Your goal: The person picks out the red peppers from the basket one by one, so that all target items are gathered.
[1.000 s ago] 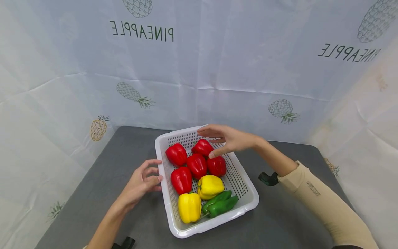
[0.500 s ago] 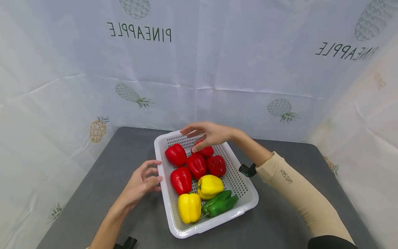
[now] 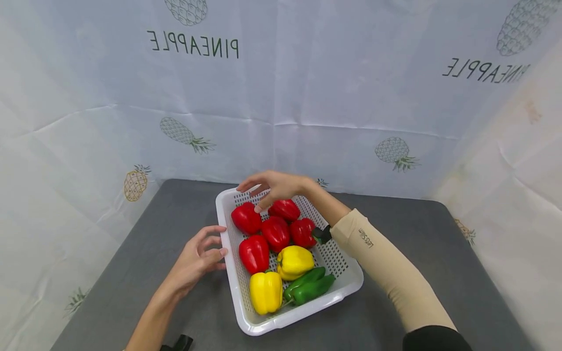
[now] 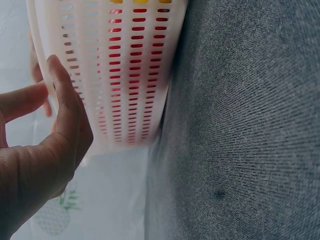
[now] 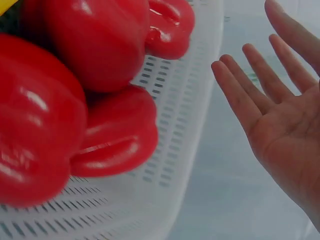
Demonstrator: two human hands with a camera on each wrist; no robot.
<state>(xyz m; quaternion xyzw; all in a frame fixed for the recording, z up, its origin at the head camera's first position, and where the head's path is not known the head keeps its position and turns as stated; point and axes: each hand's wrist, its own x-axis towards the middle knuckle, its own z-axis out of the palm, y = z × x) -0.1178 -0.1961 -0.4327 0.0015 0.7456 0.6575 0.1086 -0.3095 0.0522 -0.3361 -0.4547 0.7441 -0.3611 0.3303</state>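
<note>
A white perforated basket [image 3: 349,278] holds several red bell peppers [image 3: 253,254], a yellow bell pepper [image 3: 266,292] near its front corner and another yellow bell pepper [image 3: 295,262] behind it. Two long green peppers [image 3: 313,290] lie at the front right. At the left rim, my left hand [image 3: 195,261] lightly grips the edge; the left wrist view shows its thumb [image 4: 27,100] and fingers at the rim. Above the far end, my right hand [image 3: 276,187] hovers with fingers spread and holds nothing. Its thumb appears over a red bell pepper [image 3: 247,218] at the far left.
The basket stands on a dark grey table [image 3: 184,209]. A pale cloth [image 3: 281,87] with pineapple prints hangs behind and along both sides. My right forearm in a beige sleeve [image 3: 386,263] crosses over the basket's right side.
My right hand has moved left across the basket's far end, from the right-hand red peppers to the left-hand one. The left hand, the basket and the peppers have stayed in place.
</note>
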